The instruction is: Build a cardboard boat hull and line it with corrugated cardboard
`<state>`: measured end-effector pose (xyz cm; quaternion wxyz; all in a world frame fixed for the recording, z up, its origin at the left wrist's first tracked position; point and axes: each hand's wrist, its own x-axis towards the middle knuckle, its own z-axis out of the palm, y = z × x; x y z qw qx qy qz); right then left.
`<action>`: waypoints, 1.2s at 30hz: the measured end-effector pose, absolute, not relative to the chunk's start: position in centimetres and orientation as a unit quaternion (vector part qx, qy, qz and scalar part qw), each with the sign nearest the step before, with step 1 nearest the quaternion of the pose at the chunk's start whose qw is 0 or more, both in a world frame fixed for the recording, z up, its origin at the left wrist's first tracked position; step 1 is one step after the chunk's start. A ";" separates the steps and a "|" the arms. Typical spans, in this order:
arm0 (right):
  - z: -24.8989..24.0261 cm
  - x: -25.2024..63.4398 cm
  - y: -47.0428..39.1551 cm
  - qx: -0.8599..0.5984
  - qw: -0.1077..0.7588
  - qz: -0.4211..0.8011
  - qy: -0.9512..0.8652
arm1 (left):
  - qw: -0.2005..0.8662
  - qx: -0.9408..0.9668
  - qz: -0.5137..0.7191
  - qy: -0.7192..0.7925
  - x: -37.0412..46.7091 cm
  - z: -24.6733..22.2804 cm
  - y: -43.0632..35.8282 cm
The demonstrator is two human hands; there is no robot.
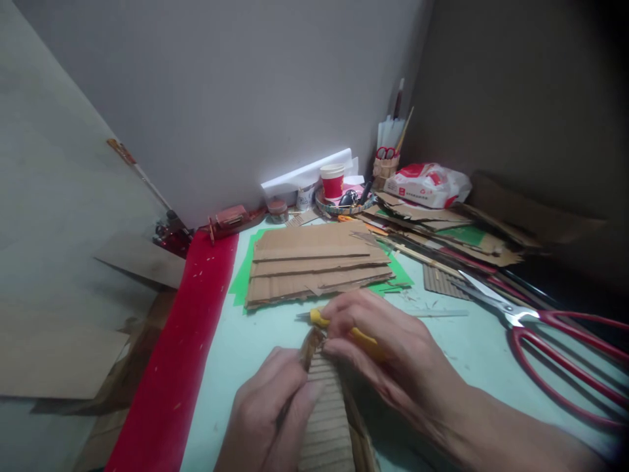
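A strip of corrugated cardboard (327,410) with its ridges showing runs toward me at the bottom centre. My left hand (275,410) is closed around its left edge, the thumb lying on the ridged face. A yellow-handled craft knife (317,317) sits in my right hand (388,347), its pointed metal tip facing left. The fingertips of that hand also touch the far end of the strip, where a torn brown flap (310,347) sticks up. Just beyond my hands lies a stack of flat cardboard pieces (314,249) on green sheets (240,286).
Large red-handled scissors (515,314) lie open at the right. More cardboard scraps (442,226) are piled at the back right, beside a tissue pack (425,185). A red paper cup (333,181) stands in a round tray (339,208). Red cloth (167,367) covers the table's left edge.
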<state>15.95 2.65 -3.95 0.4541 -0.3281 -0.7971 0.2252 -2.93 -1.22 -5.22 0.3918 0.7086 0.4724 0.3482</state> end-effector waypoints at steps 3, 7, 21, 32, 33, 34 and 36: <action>-4.2 16.0 2.7 -0.322 0.450 0.262 -0.790 | 0.393 0.709 0.341 0.476 -2.8 -5.0 -1.3; -4.5 16.0 2.7 -0.322 0.431 0.300 -0.788 | 0.380 0.721 0.331 0.475 -2.7 -4.9 -1.4; -5.0 16.4 2.3 -0.304 0.375 0.326 -0.813 | 0.235 0.817 0.257 0.460 -3.6 -5.9 -1.5; -4.3 17.4 2.2 -0.310 0.337 0.320 -0.829 | 0.290 0.768 0.286 0.493 -2.8 -6.4 -2.1; -4.3 17.4 2.2 -0.308 0.341 0.320 -0.829 | 0.293 0.765 0.287 0.497 -2.8 -6.4 -2.1; -4.3 17.4 2.2 -0.305 0.348 0.321 -0.827 | 0.292 0.762 0.291 0.500 -2.8 -6.3 -2.1; -4.4 17.5 2.2 -0.306 0.355 0.320 -0.823 | 0.282 0.763 0.301 0.498 -2.9 -6.2 -1.9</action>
